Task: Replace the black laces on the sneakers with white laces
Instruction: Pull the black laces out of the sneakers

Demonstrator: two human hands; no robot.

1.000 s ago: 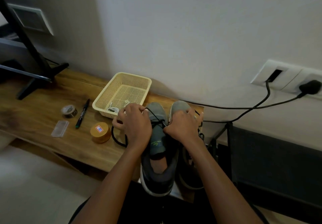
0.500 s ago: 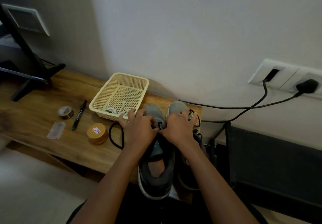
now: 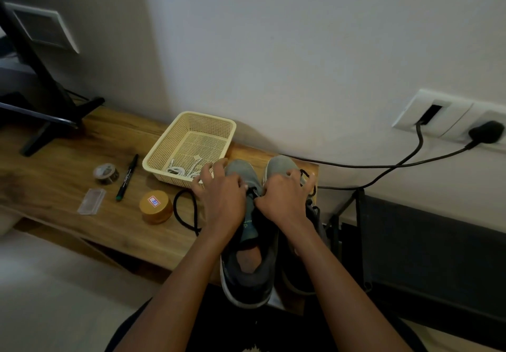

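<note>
Two grey sneakers stand side by side on the wooden table [image 3: 68, 160], toes toward the wall. My left hand [image 3: 221, 201] and my right hand [image 3: 284, 198] meet over the left sneaker [image 3: 246, 264] and pinch its black lace [image 3: 253, 191] near the toe end. A loose loop of that black lace [image 3: 186, 214] trails on the table to the left. The right sneaker [image 3: 282, 165] still carries black lacing and is partly hidden by my right hand. White laces [image 3: 182, 169] lie in the cream basket [image 3: 164, 149].
On the table's left lie a tape roll [image 3: 106, 173], a black marker [image 3: 126, 177], a clear plastic case [image 3: 91, 201] and a round golden tin [image 3: 155, 206]. A monitor stand [image 3: 54, 113] is at the far left. Black cables [image 3: 383, 165] run from wall sockets on the right.
Both hands have shifted toward the toe end of the left sneaker and come closer together on the black lace. The camera has tilted a little.
</note>
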